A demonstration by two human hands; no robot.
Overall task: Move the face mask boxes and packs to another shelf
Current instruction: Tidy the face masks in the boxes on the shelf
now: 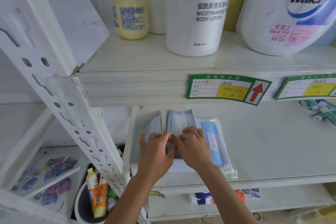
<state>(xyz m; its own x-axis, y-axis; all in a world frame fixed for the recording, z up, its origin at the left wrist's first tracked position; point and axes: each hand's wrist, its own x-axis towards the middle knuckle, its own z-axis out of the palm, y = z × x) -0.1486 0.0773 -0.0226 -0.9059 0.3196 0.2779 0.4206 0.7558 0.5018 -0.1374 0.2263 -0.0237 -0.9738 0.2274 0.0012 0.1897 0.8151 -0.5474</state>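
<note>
On the middle shelf [263,151] lie two open boxes of pale blue face masks side by side, the left box [145,123] and the middle box [179,120]. To their right lies a clear plastic pack of blue masks [214,138]. My left hand [156,149] rests over the near end of the left box, fingers curled toward the gap between the boxes. My right hand [192,145] lies on the near end of the middle box, fingertips meeting the left hand's. Whether either hand grips a box is hidden by the fingers.
The shelf above holds a yellow bottle [130,12], a white body lotion bottle [198,11] and a Walch detergent jug [291,11]. Price tags [227,89] hang on its edge. A perforated white upright [60,85] slants at left. Small tubes [321,111] lie far right.
</note>
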